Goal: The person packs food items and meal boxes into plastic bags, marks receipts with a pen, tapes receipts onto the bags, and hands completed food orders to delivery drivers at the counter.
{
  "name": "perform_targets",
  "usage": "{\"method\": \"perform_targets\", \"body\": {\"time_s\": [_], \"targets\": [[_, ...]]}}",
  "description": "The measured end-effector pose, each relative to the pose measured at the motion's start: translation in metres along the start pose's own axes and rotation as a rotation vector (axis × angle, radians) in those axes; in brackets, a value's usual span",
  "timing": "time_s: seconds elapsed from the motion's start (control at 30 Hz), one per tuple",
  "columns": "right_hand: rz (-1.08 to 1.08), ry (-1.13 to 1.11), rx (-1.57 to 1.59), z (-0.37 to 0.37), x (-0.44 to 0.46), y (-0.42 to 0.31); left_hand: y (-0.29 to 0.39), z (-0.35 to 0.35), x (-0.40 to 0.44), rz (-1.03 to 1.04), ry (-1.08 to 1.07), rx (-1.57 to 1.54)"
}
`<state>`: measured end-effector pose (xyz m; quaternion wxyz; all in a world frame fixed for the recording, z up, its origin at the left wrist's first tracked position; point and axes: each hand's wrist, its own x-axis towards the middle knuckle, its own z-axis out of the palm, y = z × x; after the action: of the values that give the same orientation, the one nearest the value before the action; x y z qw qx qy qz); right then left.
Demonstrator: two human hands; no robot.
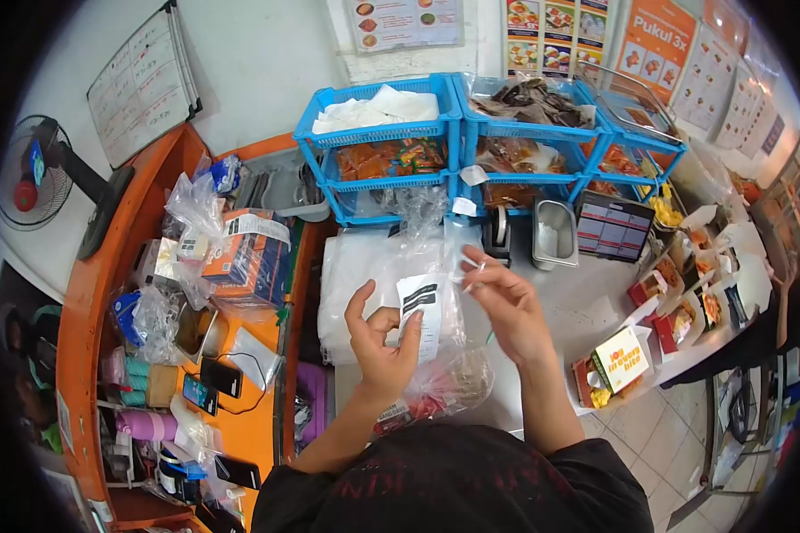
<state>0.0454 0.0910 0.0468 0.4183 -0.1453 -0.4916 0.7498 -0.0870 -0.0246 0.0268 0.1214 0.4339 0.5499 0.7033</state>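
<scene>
Left of frame: wrapped orange box (244, 259). Centre: left hand (384, 348) pinches printed slip (429, 318) upright; filled clear bag (444, 384) below, on bench (560, 306). Right hand (509, 311), fingers curled near the slip, small whitish piece at fingertips; grip unclear. Judged step: slip handling; moving it calls for a steady pinch. Lower right: open food carton (615, 364).

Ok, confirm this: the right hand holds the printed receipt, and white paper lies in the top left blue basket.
Not quite: the head view shows the left hand holding the printed receipt. White paper does lie in the top left blue basket.
</scene>
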Motion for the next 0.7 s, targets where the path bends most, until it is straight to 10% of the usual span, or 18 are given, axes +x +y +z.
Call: {"method": "perform_targets", "body": {"time_s": [0.43,0.5,0.57,0.63,0.7], "targets": [[-0.234,0.345,-0.767,0.008,-0.062,-0.059,0.021,-0.05,-0.046,0.089,-0.428,-0.017],[-0.122,0.371,-0.866,-0.012,-0.083,-0.075,0.006,-0.063,-0.061,-0.174,-1.049,-0.077],[-0.025,0.288,-1.041,-0.038,-0.108,-0.076,-0.022,-0.067,-0.082,-0.197,-1.071,-0.044],[0.13,0.204,-1.326,-0.036,-0.13,-0.06,-0.057,-0.069,-0.09,0.27,-0.781,0.41],[0.216,0.083,-1.322,-0.02,-0.143,-0.033,-0.09,-0.078,-0.099,0.116,-0.72,0.366]]}}
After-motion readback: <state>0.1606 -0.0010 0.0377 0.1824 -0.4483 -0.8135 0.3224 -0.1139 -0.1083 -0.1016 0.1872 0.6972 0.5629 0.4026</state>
